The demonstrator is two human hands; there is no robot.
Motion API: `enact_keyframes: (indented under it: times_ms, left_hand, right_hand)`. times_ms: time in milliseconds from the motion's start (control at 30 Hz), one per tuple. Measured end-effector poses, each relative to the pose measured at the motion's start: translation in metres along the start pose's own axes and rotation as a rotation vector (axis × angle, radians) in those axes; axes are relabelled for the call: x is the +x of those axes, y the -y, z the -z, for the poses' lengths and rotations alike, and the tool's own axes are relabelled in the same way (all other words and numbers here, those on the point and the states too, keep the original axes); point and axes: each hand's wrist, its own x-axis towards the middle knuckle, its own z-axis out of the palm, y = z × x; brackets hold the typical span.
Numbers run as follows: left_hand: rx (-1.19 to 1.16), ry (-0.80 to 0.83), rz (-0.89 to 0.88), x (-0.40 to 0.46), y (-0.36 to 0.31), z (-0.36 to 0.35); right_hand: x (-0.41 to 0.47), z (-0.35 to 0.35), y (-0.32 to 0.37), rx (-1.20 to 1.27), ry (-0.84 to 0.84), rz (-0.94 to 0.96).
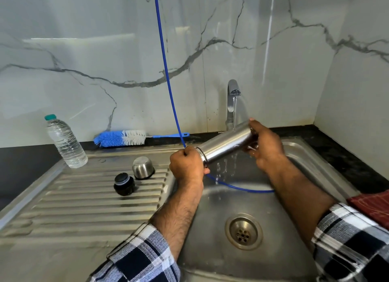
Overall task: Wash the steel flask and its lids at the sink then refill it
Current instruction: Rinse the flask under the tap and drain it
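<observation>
Steel flask (226, 144) held tilted over the sink (305, 155) basin under the running tap (232, 96) for rinsing, right hand (264, 147) grasping its base, left hand (186, 166) curled at its mouth apparently pinching the blue tube (166, 71), steel cup lid (143, 168) and black stopper (124, 183) parked left of sink on the drainboard (84, 197).

Both forearms reach toward twelve o'clock. The left hand (186, 164) is fisted, knuckles up; the right hand (266, 147), at its three o'clock, curls in a grip.
</observation>
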Motion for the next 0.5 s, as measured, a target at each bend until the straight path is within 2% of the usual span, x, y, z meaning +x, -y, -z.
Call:
enact_keyframes:
  times_ms: [67, 133, 300, 400, 500]
  left_hand:
    - [-0.07, 0.027, 0.067, 0.004, 0.002, -0.001]
    - [-0.11, 0.069, 0.114, 0.001, 0.004, -0.006]
    - [-0.063, 0.1, 0.086, -0.013, 0.01, -0.016]
    - [0.075, 0.039, -0.078, -0.006, 0.012, -0.014]
    - [0.271, -0.035, -0.418, -0.004, 0.011, -0.011]
  right_hand:
    - [-0.002, 0.005, 0.002, 0.229, 0.15, -0.074]
    - [-0.006, -0.001, -0.004, 0.393, 0.196, -0.076]
    - [-0.029, -0.035, -0.03, 0.416, 0.007, -0.101]
    - [-0.038, -0.042, -0.042, 0.342, -0.025, -0.12]
    - [-0.046, -0.052, -0.054, 0.223, -0.073, -0.157]
